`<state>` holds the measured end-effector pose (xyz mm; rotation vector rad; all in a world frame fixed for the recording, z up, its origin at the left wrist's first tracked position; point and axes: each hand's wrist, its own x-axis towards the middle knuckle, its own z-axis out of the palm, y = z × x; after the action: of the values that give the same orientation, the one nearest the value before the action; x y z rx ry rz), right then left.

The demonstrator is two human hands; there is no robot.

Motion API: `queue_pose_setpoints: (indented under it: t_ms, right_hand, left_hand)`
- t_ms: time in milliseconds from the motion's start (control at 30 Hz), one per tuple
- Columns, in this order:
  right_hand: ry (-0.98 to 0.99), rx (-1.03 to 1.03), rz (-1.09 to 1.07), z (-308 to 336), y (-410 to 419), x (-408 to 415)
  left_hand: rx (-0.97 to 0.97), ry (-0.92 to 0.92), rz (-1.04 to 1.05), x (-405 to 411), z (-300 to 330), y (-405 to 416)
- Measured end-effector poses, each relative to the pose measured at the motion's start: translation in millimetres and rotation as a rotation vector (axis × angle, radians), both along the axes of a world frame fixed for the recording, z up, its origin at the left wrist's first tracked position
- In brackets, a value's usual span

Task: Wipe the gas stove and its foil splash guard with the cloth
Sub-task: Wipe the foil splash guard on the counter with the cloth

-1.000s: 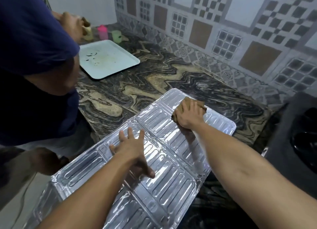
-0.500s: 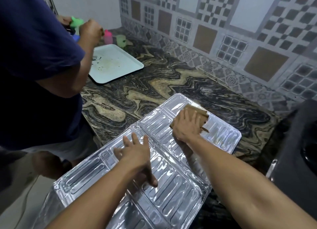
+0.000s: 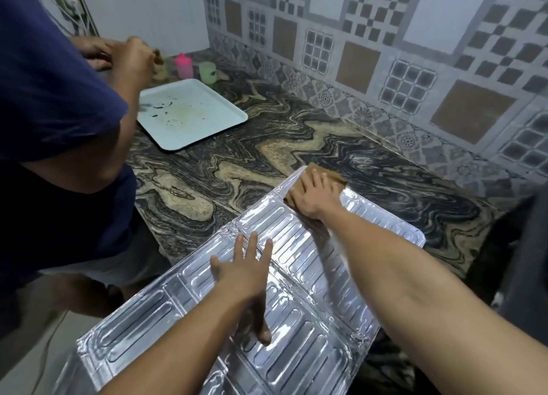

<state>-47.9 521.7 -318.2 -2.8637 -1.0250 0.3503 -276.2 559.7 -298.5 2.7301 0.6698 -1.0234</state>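
Observation:
The silver foil splash guard [image 3: 299,320] lies flat across the marbled counter and juts over its front edge. My left hand [image 3: 246,276] presses on the middle of the foil with straight, spread fingers. A brown cloth [image 3: 335,177] sits on the foil's far corner, and my right hand [image 3: 315,194] lies flat on top of it, pressing it down. At the right edge a dark part of the gas stove [image 3: 525,264] shows, mostly out of view.
A person in a blue shirt [image 3: 53,104] stands close at the left, hands busy by the far wall. A pale blue tray [image 3: 189,114] with stains lies on the counter [image 3: 296,139]. A pink cup [image 3: 184,65] and a green cup [image 3: 207,71] stand behind it. Tiled wall behind.
My right hand has slid the cloth farther away to the foil's far corner. My left hand stays pressed on the foil. The person at the left moved their hands.

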Motion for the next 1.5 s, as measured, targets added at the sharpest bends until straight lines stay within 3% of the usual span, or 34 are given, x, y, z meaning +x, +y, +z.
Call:
queue_pose_setpoints:
  t_ms: [633, 967, 1233, 1367, 1500]
  right_hand:
    - [0.069, 0.028, -0.739, -1.4, -132.0, -84.6]
    - [0.107, 0.070, -0.418, 11.5, -168.9, -181.1]
    - [0.068, 0.196, -0.120, 33.7, -205.1, -265.2]
    - [0.208, 0.099, -0.027, 57.7, -222.0, -291.2]
    - [0.061, -0.041, -0.105, 72.8, -239.7, -297.8]
  left_hand:
    - [0.026, -0.052, -0.002, -5.9, 7.4, -4.9]
    - [0.013, -0.094, 0.009, -9.9, 10.5, -5.9]
    - [-0.072, -0.258, 0.051, -22.0, 14.3, -3.5]
    - [-0.099, -0.390, 0.116, -38.5, 4.7, 1.9]
    - [0.018, -0.401, 0.148, -61.4, -5.1, 11.2]
